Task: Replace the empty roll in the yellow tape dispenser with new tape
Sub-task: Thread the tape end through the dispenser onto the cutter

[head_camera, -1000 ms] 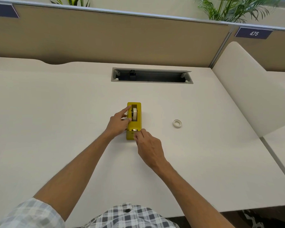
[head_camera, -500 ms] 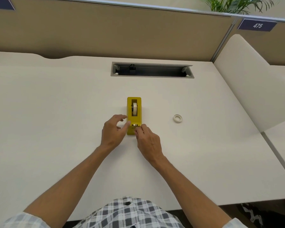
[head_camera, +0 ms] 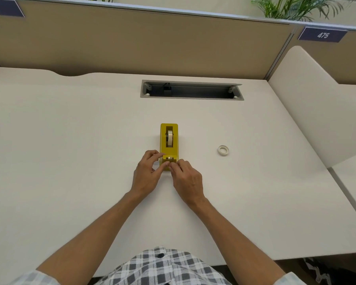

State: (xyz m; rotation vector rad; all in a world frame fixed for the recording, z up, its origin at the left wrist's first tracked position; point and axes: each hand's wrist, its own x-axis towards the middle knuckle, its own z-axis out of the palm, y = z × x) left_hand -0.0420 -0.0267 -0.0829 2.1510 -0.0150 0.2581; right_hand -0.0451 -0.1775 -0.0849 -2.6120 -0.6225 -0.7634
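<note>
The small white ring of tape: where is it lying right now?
It lies flat on the desk, apart to the right of the yellow dispenser, untouched by both hands.

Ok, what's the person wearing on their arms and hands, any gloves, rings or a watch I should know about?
No gloves: the left hand and right hand are bare, with no ring or watch visible. Both forearms are bare up to short checked sleeves, grey and white, which show at the lower corners of the view. The same plaid shirt, with a dark button, shows at the bottom centre.
</note>
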